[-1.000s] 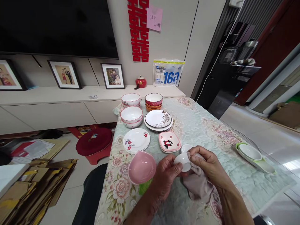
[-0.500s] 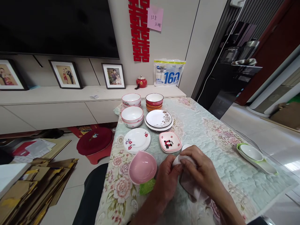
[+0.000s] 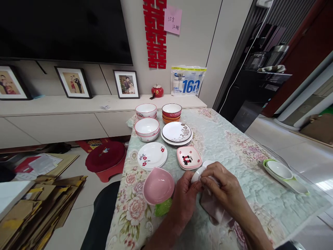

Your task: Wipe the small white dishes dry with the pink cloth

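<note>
My left hand [image 3: 185, 196] is closed on the edge of a small white dish [image 3: 197, 174], gripping it between thumb and fingers. A pale pinkish cloth [image 3: 212, 207] is pinched in my right hand [image 3: 225, 184], its upper part pressed against the dish and the rest hanging toward the table. My fingers hide much of the dish. Just beyond them shows the rim of another white piece [image 3: 208, 162], partly covered. A square pink cat plate [image 3: 189, 157] lies ahead of my hands. To the left sits a pink drop-shaped bowl [image 3: 158, 186] with a green leaf-shaped part [image 3: 163, 207].
Flowered white plates [image 3: 152, 155], brown-patterned plates [image 3: 176, 132], red-rimmed bowls [image 3: 147, 127] and a red-and-orange bowl stack [image 3: 171, 113] stand farther back. Green-edged white dishes [image 3: 279, 170] lie at the right of the floral tablecloth [image 3: 221, 139]. A red stool [image 3: 105, 158] stands left.
The right fingers have shifted slightly on the cloth, and more of the white dish's rim shows between my hands. The other dishes have stayed put.
</note>
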### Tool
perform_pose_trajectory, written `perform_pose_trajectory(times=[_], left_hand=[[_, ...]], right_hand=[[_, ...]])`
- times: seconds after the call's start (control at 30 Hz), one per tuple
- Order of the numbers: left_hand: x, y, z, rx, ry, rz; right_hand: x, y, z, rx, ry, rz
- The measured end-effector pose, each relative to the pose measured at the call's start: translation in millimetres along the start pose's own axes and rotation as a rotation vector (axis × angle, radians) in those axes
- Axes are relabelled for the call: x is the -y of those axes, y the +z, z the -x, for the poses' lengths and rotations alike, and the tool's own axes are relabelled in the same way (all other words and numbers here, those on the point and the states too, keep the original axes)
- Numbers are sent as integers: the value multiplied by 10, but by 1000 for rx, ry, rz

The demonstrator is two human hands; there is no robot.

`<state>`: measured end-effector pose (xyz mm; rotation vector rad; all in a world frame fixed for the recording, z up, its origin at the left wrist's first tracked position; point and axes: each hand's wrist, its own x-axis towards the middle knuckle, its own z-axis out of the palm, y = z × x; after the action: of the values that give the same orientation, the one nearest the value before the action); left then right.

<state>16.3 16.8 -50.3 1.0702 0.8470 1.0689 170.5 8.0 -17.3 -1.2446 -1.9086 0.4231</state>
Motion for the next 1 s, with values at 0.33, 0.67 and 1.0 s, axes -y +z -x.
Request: perform_pose_trajectory(times=[0.33, 0.67, 1.0], left_hand=[[43, 3, 8, 5, 25, -95], [15, 5, 34, 81, 31, -106], [25, 24, -1, 120, -137, 274]], right_hand=[[49, 25, 13, 25, -5, 7], [-286, -14, -7, -73, 299, -317], [-311, -25, 10, -17, 555, -623]])
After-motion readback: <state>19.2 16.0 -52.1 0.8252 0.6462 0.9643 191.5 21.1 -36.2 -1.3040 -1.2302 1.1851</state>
